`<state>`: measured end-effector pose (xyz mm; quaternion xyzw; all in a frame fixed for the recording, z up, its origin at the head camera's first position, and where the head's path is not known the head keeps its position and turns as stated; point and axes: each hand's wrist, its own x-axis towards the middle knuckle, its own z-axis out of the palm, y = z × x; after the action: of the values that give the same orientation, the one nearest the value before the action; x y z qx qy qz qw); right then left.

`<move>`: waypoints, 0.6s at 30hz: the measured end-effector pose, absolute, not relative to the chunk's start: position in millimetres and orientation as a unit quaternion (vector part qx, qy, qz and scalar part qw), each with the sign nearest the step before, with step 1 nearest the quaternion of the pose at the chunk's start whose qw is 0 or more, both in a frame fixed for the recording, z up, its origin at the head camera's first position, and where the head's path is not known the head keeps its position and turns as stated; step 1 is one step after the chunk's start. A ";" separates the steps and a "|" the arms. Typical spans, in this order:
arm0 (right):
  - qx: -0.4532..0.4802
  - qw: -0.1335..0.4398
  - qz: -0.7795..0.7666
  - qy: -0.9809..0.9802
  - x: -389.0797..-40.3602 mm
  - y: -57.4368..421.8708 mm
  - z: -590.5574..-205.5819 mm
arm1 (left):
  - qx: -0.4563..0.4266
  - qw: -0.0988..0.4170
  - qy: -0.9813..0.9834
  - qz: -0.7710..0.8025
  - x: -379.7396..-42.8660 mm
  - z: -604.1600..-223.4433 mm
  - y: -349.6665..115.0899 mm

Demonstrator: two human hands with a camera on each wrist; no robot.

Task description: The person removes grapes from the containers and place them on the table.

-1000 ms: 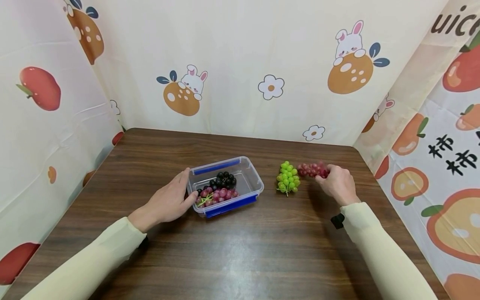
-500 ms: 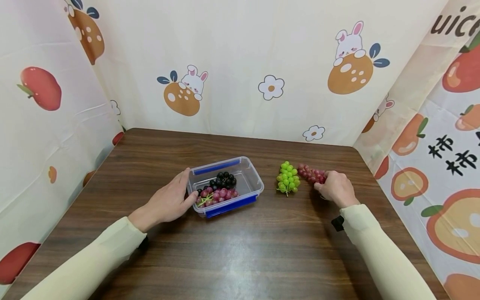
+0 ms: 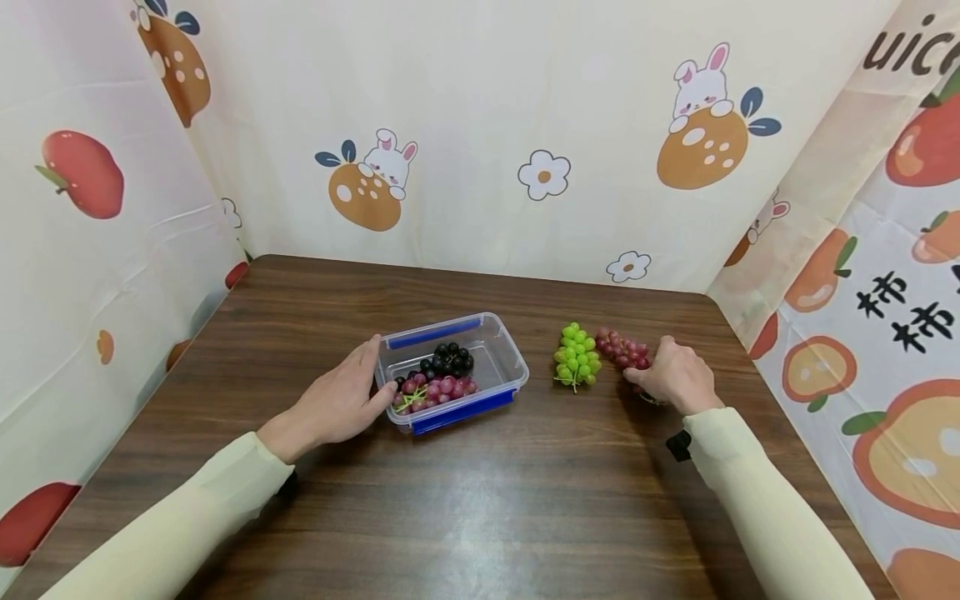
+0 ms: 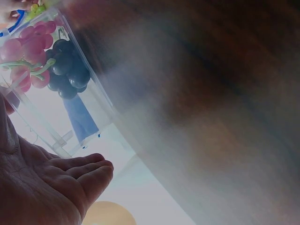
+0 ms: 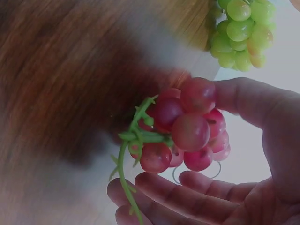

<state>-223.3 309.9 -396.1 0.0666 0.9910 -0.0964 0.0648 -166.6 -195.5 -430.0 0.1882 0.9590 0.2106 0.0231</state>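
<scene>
Well to the right of a clear plastic box (image 3: 497,352) on a brown table (image 3: 360,525): a bunch of red grapes (image 3: 622,347), set between thumb and fingers of a right hand (image 3: 678,377). Seen from the right wrist with thumb against the fruit and fingers slightly bent just beneath — grasping or merely cupping, impossible to tell. At the box's left end, a left hand (image 3: 341,396), unclenched, with straight fingers resting along the outer wall and thumb by the near corner.

Hidden in the head view behind the right hand: the right-hand end of the red grapes and most of the fingers. Visible from the right wrist, a curling green stem (image 5: 121,168) and, below the fruit, a thin loop too faint to make out. From the left wrist, the box washed out and the table blurred.

Inside the box, a bunch of pink grapes (image 3: 446,387) along the near side, with a bunch of black grapes (image 3: 452,358) just beyond. Between the box and the red grapes — squarely in the way — a bunch of green grapes (image 3: 576,357), just beside the red, contact unclear. On the box's long sides, blue clips (image 3: 462,412). Behind the box, a cream curtain (image 3: 465,92) printed with rabbits, fruit and flowers.
</scene>
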 end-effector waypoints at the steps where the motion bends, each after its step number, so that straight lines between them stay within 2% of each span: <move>1: 0.067 0.067 -0.096 0.991 -223.3 310.0 -395.6 | 0.188 0.024 0.959 0.211 -166.6 -430.1 -195.6; 11: 0.068 0.061 -0.111 0.990 -218.7 309.4 -392.1 | 0.188 0.024 0.959 0.211 -166.5 -430.3 -195.6; 18: 0.064 0.033 -0.118 0.990 -215.8 305.9 -391.4 | 0.187 0.024 0.960 0.209 -166.8 -430.2 -195.5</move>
<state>-215.8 305.9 -391.4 0.0637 0.9904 -0.1181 0.0335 -166.8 -195.5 -430.2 0.1867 0.9596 0.2090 0.0242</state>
